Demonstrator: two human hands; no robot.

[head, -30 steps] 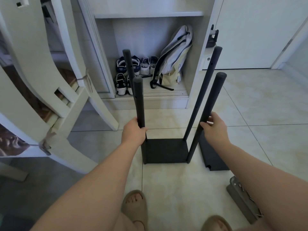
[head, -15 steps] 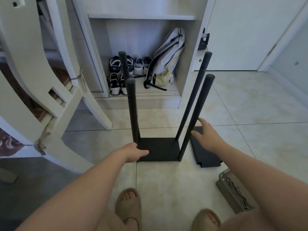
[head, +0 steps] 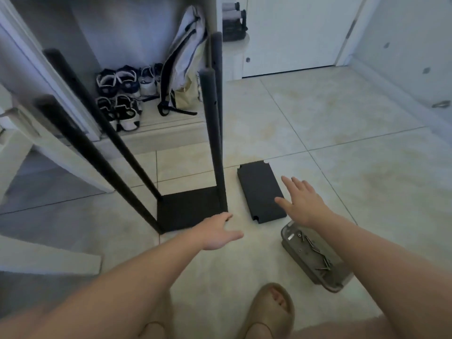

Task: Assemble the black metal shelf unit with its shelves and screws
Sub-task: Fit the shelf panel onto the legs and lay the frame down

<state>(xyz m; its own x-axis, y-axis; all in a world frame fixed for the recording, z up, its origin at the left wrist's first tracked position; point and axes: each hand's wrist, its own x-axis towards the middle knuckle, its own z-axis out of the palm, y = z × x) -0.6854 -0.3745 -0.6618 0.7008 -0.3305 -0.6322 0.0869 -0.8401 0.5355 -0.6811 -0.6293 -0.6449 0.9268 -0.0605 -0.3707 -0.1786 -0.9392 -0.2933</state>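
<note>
Both hands open, holding nothing. Left hand (head: 215, 232) near front corner of black shelf frame (head: 189, 211); right hand (head: 302, 200) spread over loose black shelf (head: 260, 189). Tray of screws (head: 315, 255) just beside, on tiled floor (head: 342, 143).

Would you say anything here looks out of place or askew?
Nothing looks damaged or spilled. The loose shelf panel lies flat on the floor tiles beside the frame, not yet fitted, and the screws stay inside the tray. Both the left hand and right hand are open and empty.
</note>
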